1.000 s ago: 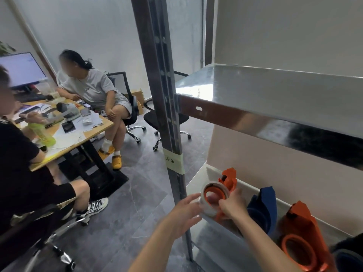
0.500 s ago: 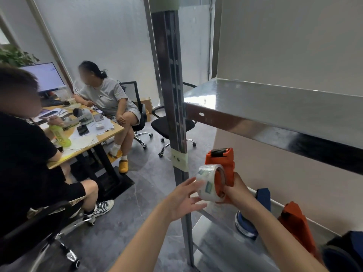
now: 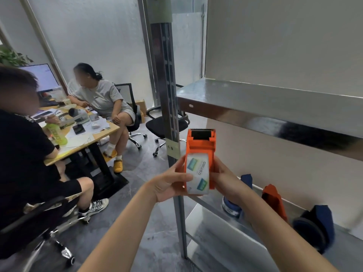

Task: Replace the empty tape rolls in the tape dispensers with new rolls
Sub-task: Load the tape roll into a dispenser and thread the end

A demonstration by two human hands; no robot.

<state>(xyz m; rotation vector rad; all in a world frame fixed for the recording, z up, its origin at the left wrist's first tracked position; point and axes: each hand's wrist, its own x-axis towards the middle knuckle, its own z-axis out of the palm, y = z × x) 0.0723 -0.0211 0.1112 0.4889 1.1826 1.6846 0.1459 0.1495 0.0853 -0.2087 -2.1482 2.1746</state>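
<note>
Both hands, left hand (image 3: 169, 182) and right hand (image 3: 225, 179), grip the orange tape dispenser (image 3: 200, 150) between them.

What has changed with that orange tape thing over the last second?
Both hands, left and right, lifted the orange dispenser with its tape roll off the lower shelf and turned its cutter end upward. The other dispensers, blue, orange and dark blue, stayed on the shelf.
</note>
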